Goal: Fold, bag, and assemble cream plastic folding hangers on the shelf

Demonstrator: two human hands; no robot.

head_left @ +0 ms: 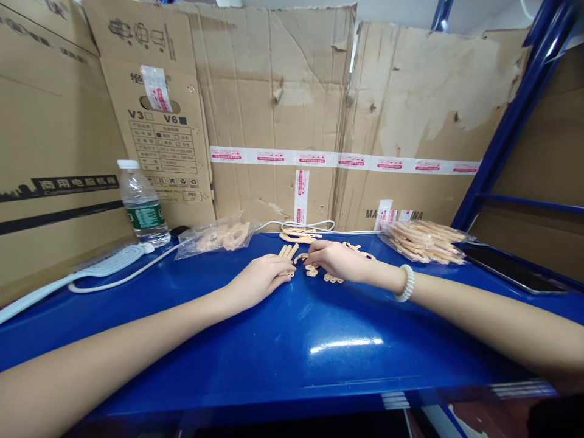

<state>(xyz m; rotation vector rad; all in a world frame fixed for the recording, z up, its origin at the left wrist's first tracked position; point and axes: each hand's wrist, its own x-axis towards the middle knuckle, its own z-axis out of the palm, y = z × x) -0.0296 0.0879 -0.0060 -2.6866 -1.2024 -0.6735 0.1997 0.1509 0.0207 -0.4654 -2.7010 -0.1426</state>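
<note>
My left hand (268, 277) rests low over the blue table, its fingers drawn together against small beige pieces. Several thin beige sticks (288, 250) poke out just beyond these fingers. My right hand (336, 258) bends down with fingertips pinched together over a small curly beige piece (311, 271); what sits between the fingertips is hidden. Beside the right palm lies a beige piece with round loops (333, 278), and more curved beige pieces (362, 252) show behind the wrist. Farther back is a flat beige shape (298, 235).
A clear bag of ring-like beige pieces (223, 236) lies left, a fuller bag of beige pieces (424, 240) right. Also there are a water bottle (145, 210), a pale hairbrush (114, 261), a white cable (132, 277) and a dark phone (513, 267). Cardboard (274, 115) walls the back.
</note>
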